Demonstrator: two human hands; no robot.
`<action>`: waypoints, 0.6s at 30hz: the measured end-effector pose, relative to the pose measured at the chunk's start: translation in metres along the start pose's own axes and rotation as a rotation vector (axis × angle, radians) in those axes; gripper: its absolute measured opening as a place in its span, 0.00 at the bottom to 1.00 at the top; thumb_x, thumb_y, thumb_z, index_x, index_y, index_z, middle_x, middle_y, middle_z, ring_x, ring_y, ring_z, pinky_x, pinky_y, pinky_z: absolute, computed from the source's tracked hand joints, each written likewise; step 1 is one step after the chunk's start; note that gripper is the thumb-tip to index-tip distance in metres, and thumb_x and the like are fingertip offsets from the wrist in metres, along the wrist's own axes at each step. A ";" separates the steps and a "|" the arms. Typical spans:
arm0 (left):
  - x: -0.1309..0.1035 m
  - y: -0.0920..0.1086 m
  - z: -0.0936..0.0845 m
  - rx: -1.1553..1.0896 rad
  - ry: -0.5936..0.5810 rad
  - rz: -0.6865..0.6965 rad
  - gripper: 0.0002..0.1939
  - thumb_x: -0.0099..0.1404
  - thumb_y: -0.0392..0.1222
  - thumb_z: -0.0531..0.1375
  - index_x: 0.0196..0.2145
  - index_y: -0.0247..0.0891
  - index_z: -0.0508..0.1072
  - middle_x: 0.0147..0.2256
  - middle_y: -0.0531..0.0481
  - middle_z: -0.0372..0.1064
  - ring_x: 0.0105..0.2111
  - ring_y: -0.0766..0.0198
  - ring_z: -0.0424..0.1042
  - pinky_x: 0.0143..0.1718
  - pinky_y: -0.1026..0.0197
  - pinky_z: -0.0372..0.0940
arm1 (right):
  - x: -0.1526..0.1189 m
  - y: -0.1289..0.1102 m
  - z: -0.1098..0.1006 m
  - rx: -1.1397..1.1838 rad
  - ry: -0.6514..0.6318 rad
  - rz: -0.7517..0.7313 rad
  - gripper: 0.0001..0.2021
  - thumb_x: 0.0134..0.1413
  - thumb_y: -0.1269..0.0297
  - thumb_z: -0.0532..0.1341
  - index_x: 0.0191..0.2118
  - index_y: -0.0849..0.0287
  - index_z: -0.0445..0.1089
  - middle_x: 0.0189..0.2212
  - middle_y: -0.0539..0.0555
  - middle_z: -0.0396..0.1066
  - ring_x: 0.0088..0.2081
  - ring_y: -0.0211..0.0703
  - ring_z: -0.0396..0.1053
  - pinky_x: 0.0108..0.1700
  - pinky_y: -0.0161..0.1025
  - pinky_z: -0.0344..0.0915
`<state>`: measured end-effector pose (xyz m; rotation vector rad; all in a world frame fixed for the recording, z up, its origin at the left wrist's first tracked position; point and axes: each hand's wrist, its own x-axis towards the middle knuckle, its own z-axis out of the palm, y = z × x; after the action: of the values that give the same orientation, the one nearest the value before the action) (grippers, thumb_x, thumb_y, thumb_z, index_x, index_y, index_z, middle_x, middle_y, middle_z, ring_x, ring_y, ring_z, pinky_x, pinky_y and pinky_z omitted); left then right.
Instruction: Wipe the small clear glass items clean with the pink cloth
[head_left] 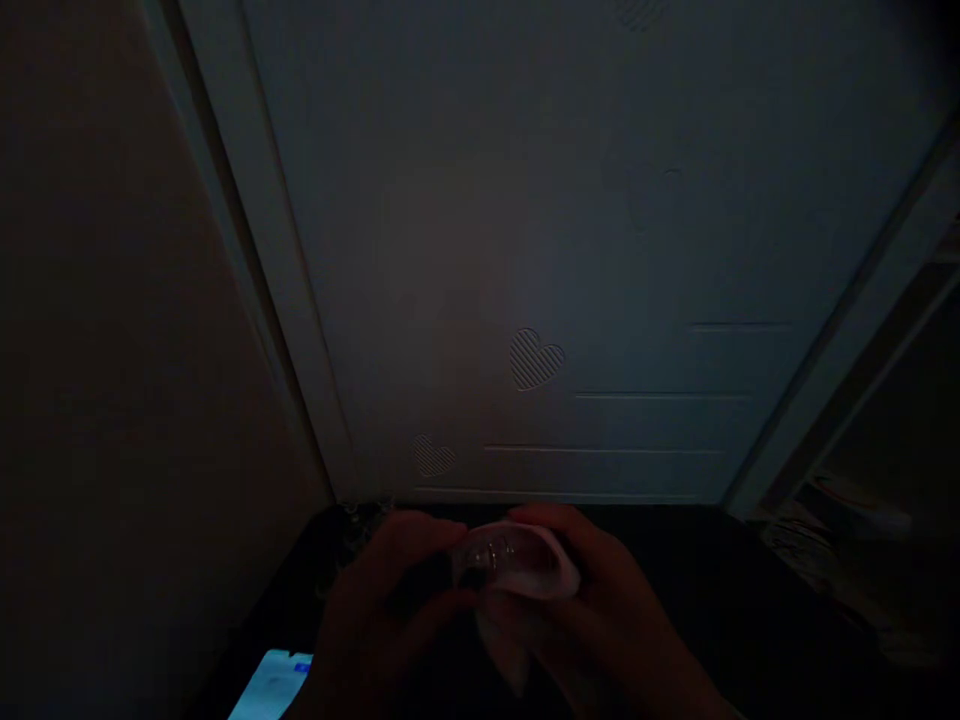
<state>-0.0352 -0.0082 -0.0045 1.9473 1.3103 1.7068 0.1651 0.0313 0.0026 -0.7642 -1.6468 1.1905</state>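
Note:
The picture is very dark. In front of me, low in the view, my left hand [382,590] has its thumb and fingers closed on the left end of a clear, shiny glass-like object [487,553]. A pale, pinkish cloth [555,575] wraps around the right side of that object, and one end of it hangs down below. My right hand [607,590] is closed around the cloth from the right. The object's exact kind is hard to make out, as the cloth and fingers cover much of it.
A lit phone [274,685] lies at the lower left on the dark surface [697,590]. Behind my left hand stand some clear, glinting items [356,520]. A pale panel with heart patterns [536,360] rises at the back. Blurred items [855,510] sit at the right.

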 end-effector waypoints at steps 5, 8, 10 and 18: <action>0.002 0.006 0.001 0.009 0.011 0.045 0.14 0.52 0.40 0.75 0.37 0.52 0.83 0.33 0.57 0.83 0.33 0.64 0.81 0.37 0.69 0.73 | 0.003 0.004 -0.004 -0.130 -0.028 -0.052 0.11 0.48 0.65 0.65 0.41 0.55 0.76 0.36 0.54 0.81 0.36 0.47 0.78 0.38 0.39 0.74; 0.002 0.008 0.002 0.007 0.005 0.035 0.13 0.54 0.39 0.74 0.37 0.52 0.83 0.33 0.57 0.83 0.33 0.64 0.81 0.38 0.69 0.73 | 0.003 0.007 -0.007 -0.150 -0.041 -0.118 0.10 0.51 0.65 0.64 0.41 0.55 0.77 0.37 0.54 0.80 0.37 0.47 0.78 0.38 0.39 0.74; 0.002 0.008 0.003 0.002 -0.021 0.025 0.12 0.54 0.39 0.74 0.37 0.52 0.83 0.33 0.56 0.83 0.33 0.64 0.81 0.37 0.69 0.74 | 0.001 0.008 -0.009 -0.141 -0.038 -0.146 0.12 0.52 0.66 0.65 0.44 0.54 0.77 0.41 0.55 0.80 0.41 0.48 0.78 0.43 0.40 0.74; 0.000 0.006 0.006 -0.047 -0.035 0.001 0.13 0.56 0.40 0.73 0.39 0.54 0.83 0.34 0.56 0.83 0.33 0.62 0.81 0.36 0.67 0.74 | -0.002 0.005 -0.010 -0.076 -0.061 -0.130 0.13 0.57 0.63 0.64 0.48 0.50 0.77 0.45 0.55 0.80 0.45 0.50 0.77 0.48 0.44 0.74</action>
<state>-0.0275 -0.0093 -0.0024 1.9436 1.2453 1.6805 0.1750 0.0348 -0.0014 -0.6626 -1.7732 1.0738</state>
